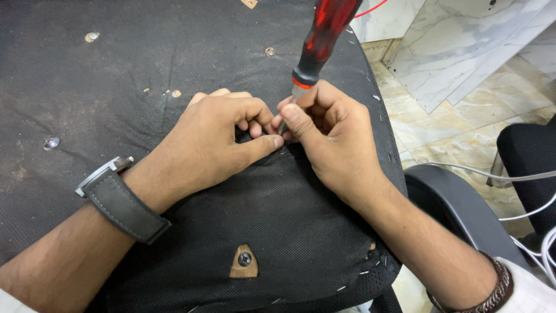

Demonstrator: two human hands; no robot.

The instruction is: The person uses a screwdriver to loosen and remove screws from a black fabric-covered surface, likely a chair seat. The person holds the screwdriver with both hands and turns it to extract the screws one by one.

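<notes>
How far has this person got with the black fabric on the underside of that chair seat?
Looks early. Done: little that shows; one cutout near the front edge bares a screw in wood. In hand: the right hand holds a red-handled screwdriver upright, tip down on the black fabric, while the left hand pinches the cloth beside it. Left: staples along the rim remain in place, and the fabric covers nearly the whole seat.

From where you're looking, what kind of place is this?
Probably a small furniture or chair repair workshop: an upturned chair seat covered in black fabric lies under the hands, the right hand grips a red-handled screwdriver, and marble slabs lean nearby.
</notes>
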